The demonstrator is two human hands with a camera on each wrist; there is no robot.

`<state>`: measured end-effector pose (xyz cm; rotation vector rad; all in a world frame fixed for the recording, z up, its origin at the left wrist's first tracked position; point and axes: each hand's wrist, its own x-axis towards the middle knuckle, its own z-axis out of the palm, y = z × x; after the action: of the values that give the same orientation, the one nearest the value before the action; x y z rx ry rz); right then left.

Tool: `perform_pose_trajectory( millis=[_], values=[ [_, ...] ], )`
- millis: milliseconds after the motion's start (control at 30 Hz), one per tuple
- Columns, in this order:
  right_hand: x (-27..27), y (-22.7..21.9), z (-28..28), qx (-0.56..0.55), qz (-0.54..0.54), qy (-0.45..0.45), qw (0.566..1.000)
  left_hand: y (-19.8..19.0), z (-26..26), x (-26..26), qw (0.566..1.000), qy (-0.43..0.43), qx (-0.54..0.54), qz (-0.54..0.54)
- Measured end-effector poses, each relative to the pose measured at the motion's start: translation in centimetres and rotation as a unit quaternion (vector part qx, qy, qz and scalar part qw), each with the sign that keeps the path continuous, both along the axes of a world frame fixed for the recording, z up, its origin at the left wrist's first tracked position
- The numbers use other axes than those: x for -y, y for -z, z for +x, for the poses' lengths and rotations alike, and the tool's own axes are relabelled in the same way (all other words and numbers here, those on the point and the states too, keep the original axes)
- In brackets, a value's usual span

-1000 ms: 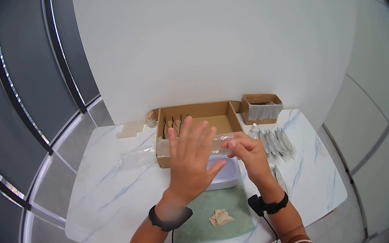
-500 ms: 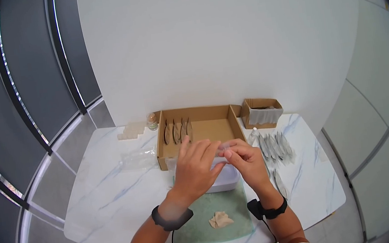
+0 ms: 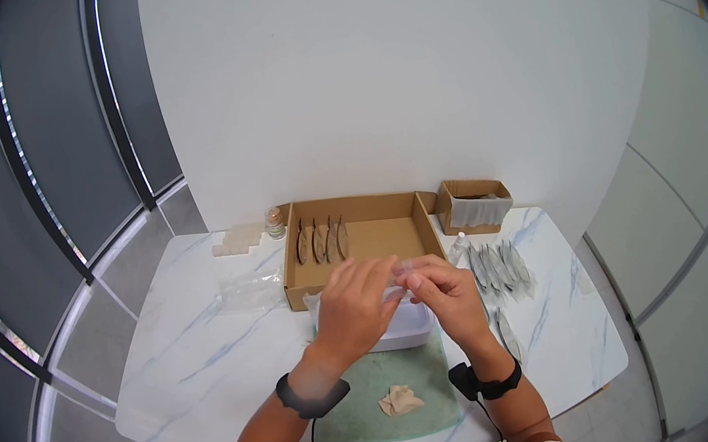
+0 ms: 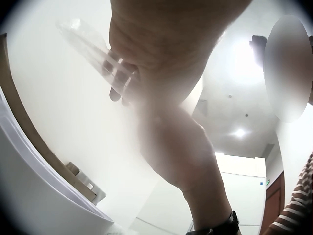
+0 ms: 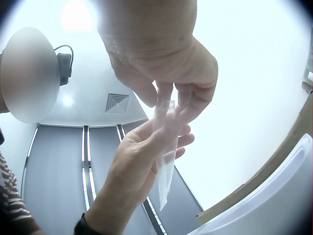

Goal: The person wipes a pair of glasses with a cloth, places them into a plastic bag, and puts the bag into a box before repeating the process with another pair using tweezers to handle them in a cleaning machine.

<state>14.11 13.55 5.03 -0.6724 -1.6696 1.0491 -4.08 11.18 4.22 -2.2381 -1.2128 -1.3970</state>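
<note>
Over the white tub (image 3: 408, 337), both hands are together at a clear plastic sleeve (image 5: 166, 183). My right hand (image 3: 453, 297) pinches one end of it between thumb and fingers. Bent over the sleeve, my left hand (image 3: 350, 310) has its thumb on one side and its fingers on the other. In the left wrist view the sleeve (image 4: 85, 46) sticks out past the fingers, nearly see-through. Much of it is hidden behind the left hand in the head view.
A shallow cardboard box (image 3: 400, 228) with several thin, curved, dark-edged pieces (image 3: 318, 242) stands behind the tub. Wrapped curved pieces (image 3: 501, 268) lie right, clear bags (image 3: 251, 291) left. A crumpled beige cloth (image 3: 401, 400) rests on a green mat (image 3: 372, 413). Behind are a jar (image 3: 275, 223) and a smaller box (image 3: 482, 219).
My left hand, earlier raised with fingers spread, has come down and in to the sleeve beside my right hand. The right hand keeps its pinch, slightly lower than before.
</note>
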Motion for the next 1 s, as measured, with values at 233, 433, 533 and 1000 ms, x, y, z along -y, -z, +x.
perform_pose_trajectory(
  millis=[233,433,533,1000],
  values=[
    [-0.1,-0.3,0.2,-0.071,0.004,0.057,0.996,0.4,-1.0,-0.5,0.996,0.020,0.057,-0.066],
    [-4.5,-2.6,0.0,0.136,0.008,0.080,0.987,-1.2,-4.4,-0.9,0.986,-0.043,0.148,-0.066],
    [-9.1,-4.0,-1.6,0.316,0.102,0.059,0.941,-2.1,-7.0,-1.1,0.976,-0.089,0.195,-0.043],
    [-22.8,5.7,-12.0,0.640,-0.068,0.014,0.765,-0.3,-9.7,-3.1,0.949,-0.130,0.241,-0.157]
  ],
)
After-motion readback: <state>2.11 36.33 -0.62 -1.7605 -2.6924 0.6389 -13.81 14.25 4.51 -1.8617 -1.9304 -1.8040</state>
